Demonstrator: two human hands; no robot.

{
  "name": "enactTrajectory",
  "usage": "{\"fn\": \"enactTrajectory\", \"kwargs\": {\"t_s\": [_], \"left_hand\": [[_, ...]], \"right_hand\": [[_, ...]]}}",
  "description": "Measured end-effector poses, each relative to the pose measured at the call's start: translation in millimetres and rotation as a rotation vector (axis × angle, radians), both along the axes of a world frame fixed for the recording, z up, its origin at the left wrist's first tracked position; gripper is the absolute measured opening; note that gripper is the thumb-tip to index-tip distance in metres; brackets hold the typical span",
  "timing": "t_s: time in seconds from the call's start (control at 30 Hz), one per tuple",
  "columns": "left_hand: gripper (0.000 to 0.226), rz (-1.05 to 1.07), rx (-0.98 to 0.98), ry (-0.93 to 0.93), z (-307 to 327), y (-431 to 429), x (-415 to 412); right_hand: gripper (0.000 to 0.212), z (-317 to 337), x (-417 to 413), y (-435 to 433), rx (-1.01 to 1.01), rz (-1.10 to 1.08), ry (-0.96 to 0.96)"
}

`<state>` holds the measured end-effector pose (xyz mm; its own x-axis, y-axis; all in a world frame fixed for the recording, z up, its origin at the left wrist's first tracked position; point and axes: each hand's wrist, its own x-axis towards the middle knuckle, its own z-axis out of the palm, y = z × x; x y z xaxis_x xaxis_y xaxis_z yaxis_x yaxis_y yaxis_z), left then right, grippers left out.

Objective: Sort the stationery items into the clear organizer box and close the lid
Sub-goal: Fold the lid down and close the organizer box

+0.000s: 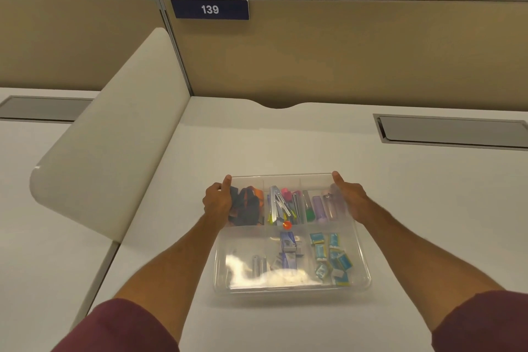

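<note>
Left hand (217, 200) gripped the far-left corner of the box (285, 178), thumb on top. The box sat on the desk (285, 146), stationery in its compartments, lid apparently on. Right hand (350, 197) gripped the far-right corner likewise. Advised: press both corners evenly, then check the near edge.

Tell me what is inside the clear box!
The clear box holds a silver stapler, purple tubes, blue small boxes, teal packets and dark items. Glare hides much of the near-left compartment; the left hand and right hand cover the far corners.
</note>
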<state>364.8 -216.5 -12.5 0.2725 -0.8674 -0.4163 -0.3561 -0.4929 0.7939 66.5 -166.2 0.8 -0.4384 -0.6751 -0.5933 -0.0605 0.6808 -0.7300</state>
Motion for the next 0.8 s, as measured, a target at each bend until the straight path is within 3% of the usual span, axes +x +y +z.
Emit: {"fn": "enactTrajectory", "kwargs": {"t_s": [0.23,0.37,0.6,0.8], "left_hand": [[0.069,-0.114,-0.023,-0.164,14,20,-3],[0.081,-0.411,-0.193,-0.527,10,64,-3],[0.11,-0.63,-0.171,-0.734,10,113,10],[0.085,-0.643,-0.117,-0.814,28,136,17]], "right_hand": [[0.074,9,11,36,-0.091,0.226,0.47],[0.076,15,24,72,-0.163,0.405,0.693],[0.077,15,37,116,-0.176,0.564,0.859],[0.073,22,38,131,-0.115,0.639,0.902]]}}
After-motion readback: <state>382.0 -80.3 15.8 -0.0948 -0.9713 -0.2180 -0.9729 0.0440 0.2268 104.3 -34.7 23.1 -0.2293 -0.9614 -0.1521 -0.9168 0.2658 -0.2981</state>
